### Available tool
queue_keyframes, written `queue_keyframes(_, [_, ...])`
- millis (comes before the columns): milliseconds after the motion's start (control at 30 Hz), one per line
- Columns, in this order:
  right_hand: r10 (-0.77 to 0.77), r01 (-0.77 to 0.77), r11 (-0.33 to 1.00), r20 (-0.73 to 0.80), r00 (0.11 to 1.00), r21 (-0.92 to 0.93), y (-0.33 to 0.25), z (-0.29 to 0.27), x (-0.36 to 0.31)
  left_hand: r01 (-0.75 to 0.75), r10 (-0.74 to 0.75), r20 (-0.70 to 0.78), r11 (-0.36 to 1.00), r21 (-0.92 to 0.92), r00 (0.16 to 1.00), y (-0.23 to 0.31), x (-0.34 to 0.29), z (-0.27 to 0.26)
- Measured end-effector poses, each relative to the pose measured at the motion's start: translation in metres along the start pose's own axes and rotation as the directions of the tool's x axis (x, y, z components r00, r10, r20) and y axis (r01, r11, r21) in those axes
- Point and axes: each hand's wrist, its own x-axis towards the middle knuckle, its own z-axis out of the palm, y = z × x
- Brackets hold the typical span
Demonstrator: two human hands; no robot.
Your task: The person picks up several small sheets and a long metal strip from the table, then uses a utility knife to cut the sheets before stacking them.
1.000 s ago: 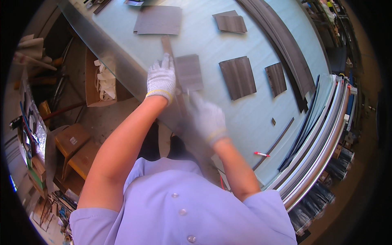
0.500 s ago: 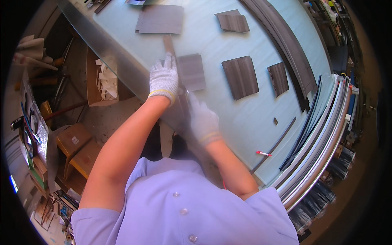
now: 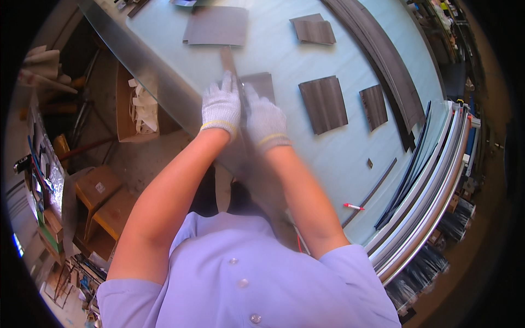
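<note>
Mid-alignment, frame centre: left hand point(image 3: 221, 106) and right hand point(image 3: 264, 121), both gloved, pressed flat, fingers closed, on narrow strip point(image 3: 228, 60) beside dark panel point(image 3: 261, 85). Next probably needs steady downward pressure, strip kept straight.

A single head-worn fisheye view looks steeply down from above the person's chest, close to the work. The pale tabletop point(image 3: 306, 147) fills the frame from 11 to 3 o'clock, the floor lies toward 9 o'clock, and both forearms enter from 6 o'clock.
</note>
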Motion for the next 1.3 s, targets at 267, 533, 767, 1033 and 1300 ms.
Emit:
queue_keyframes(267, [0.008,0.003,0.998,0.157,0.988,-0.069,0.025,-0.001,-0.110,0.012,-0.007,0.112,0.999,-0.047,0.994,0.003,-0.005,-0.021])
queue_keyframes(533, [-0.020,0.019,0.999,-0.045,0.999,-0.027,-0.003,-0.041,-0.005,-0.003,0.008,0.130,0.999,-0.040,0.992,0.004,-0.003,-0.027])
queue_keyframes(767, [-0.005,0.013,0.994,0.069,0.998,-0.109,-0.008,-0.009,0.000,-0.006,0.007,-0.029,1.000,0.026,1.000,-0.002,0.000,0.020])
queue_keyframes(1033, [0.031,-0.013,0.987,0.109,0.994,-0.159,0.014,0.005,-0.077,-0.005,0.017,0.136,0.996,-0.090,0.991,0.002,-0.006,-0.027])
queue_keyframes(1300, [0.033,-0.030,0.998,-0.065,0.997,0.047,0.014,-0.016,-0.082,-0.004,0.013,0.107,0.997,-0.080,0.994,-0.003,-0.015,-0.025])
